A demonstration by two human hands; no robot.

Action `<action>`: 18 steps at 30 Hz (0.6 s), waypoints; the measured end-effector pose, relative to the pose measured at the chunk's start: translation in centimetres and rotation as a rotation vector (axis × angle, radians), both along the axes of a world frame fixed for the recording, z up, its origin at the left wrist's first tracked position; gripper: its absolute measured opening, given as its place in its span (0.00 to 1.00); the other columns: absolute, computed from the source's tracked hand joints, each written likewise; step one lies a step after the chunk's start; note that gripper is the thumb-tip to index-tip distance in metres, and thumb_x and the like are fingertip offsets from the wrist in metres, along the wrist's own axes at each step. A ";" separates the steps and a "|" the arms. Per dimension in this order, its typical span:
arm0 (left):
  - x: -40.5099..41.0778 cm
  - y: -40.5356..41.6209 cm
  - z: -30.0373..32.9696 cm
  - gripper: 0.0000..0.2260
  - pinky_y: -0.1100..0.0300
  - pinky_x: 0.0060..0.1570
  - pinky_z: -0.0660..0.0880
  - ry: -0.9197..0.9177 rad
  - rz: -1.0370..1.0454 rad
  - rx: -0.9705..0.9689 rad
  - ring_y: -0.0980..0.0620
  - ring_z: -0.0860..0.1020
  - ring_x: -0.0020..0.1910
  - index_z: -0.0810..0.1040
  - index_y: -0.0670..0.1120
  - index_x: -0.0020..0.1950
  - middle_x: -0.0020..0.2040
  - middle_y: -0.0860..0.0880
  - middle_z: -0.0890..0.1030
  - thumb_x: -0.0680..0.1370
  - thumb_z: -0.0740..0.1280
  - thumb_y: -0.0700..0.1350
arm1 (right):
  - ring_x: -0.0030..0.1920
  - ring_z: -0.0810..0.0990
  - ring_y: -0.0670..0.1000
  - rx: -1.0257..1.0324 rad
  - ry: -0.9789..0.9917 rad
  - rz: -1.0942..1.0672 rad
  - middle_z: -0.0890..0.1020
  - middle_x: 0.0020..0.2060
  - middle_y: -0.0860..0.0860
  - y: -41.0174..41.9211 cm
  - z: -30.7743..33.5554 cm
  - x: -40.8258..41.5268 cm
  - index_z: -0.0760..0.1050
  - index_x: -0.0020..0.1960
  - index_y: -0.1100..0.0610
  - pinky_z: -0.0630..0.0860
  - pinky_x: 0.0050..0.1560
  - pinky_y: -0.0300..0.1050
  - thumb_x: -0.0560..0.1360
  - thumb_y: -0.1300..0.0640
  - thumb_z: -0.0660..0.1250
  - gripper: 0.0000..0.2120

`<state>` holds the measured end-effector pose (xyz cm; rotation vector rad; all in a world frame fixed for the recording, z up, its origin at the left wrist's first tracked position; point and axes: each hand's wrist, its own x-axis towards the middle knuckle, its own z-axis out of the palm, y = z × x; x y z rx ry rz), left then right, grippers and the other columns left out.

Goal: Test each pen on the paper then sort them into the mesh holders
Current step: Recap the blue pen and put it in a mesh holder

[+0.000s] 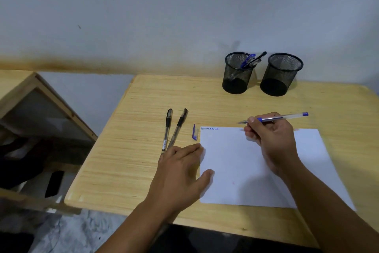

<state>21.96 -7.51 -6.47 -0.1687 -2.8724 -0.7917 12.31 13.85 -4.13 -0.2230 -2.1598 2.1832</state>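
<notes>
Right hand (270, 138) grip pinching uncapped clear blue-ink pen (281, 118) above white paper sheet (246, 170) on pale wooden surface (143, 160); left hand (180, 172) flat, fingers relaxed, pressing paper's edge.

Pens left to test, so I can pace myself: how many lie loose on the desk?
2: both black pens lie side by side left of the paper, their lower ends by the left hand.

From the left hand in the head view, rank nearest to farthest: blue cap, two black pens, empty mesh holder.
1. Two black pens, ends at the left hand's fingertips.
2. Blue cap, just left of the paper's corner.
3. Empty mesh holder, far right by the wall.
</notes>
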 end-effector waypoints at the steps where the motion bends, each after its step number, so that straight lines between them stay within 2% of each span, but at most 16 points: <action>1: -0.1 -0.1 0.2 0.18 0.63 0.58 0.66 0.028 0.012 0.050 0.59 0.71 0.55 0.79 0.54 0.60 0.60 0.64 0.78 0.74 0.65 0.59 | 0.40 0.85 0.53 0.008 0.002 0.005 0.85 0.35 0.55 0.2 0.1 0.5 0.78 0.46 0.58 0.82 0.52 0.58 0.77 0.61 0.70 0.02; 3: -0.7 -0.3 0.6 0.14 0.67 0.55 0.69 0.062 0.072 0.129 0.60 0.74 0.53 0.81 0.52 0.56 0.53 0.61 0.80 0.75 0.65 0.55 | 0.39 0.85 0.54 0.011 0.013 0.008 0.85 0.34 0.56 0.6 0.3 1.6 0.78 0.45 0.58 0.82 0.51 0.58 0.77 0.61 0.70 0.02; 5: -1.7 -0.4 0.9 0.14 0.64 0.54 0.71 0.043 0.155 0.138 0.60 0.74 0.54 0.80 0.56 0.59 0.53 0.62 0.79 0.75 0.64 0.54 | 0.38 0.85 0.55 -0.001 0.011 0.000 0.85 0.34 0.57 1.0 0.4 2.6 0.78 0.44 0.58 0.82 0.51 0.59 0.76 0.62 0.70 0.03; 7: -3.0 -0.6 1.2 0.13 0.62 0.51 0.71 0.042 0.205 0.121 0.56 0.73 0.53 0.80 0.57 0.58 0.50 0.61 0.79 0.75 0.64 0.53 | 0.38 0.85 0.55 -0.015 0.001 0.000 0.85 0.34 0.56 1.4 0.5 3.8 0.78 0.43 0.58 0.82 0.51 0.58 0.76 0.63 0.70 0.04; 10: -5.1 -0.6 1.2 0.13 0.57 0.50 0.73 0.059 0.249 0.041 0.50 0.75 0.51 0.82 0.54 0.57 0.49 0.56 0.81 0.75 0.64 0.54 | 0.37 0.85 0.54 -0.027 -0.007 0.000 0.85 0.33 0.57 2.0 0.5 5.2 0.77 0.44 0.61 0.81 0.50 0.57 0.76 0.64 0.70 0.03; 14: -6.8 -0.5 1.0 0.13 0.55 0.48 0.72 0.016 0.276 -0.057 0.46 0.75 0.46 0.83 0.47 0.46 0.43 0.50 0.81 0.77 0.64 0.54 | 0.37 0.85 0.55 -0.033 0.017 -0.005 0.85 0.33 0.58 2.9 0.3 6.4 0.76 0.44 0.63 0.82 0.46 0.52 0.75 0.67 0.70 0.03; 16: -7.2 -0.3 1.0 0.13 0.56 0.44 0.71 -0.008 0.275 -0.089 0.46 0.74 0.43 0.82 0.47 0.41 0.39 0.51 0.78 0.77 0.63 0.53 | 0.37 0.85 0.56 -0.034 0.022 -0.008 0.85 0.33 0.59 3.3 0.2 6.8 0.76 0.45 0.65 0.83 0.43 0.47 0.75 0.67 0.69 0.02; 18: -7.3 -0.2 1.0 0.12 0.57 0.41 0.69 -0.027 0.282 -0.096 0.48 0.73 0.42 0.82 0.49 0.41 0.39 0.52 0.76 0.78 0.63 0.54 | 0.36 0.85 0.56 -0.034 0.021 -0.006 0.84 0.33 0.59 3.6 0.1 7.1 0.76 0.45 0.67 0.84 0.41 0.44 0.75 0.68 0.69 0.02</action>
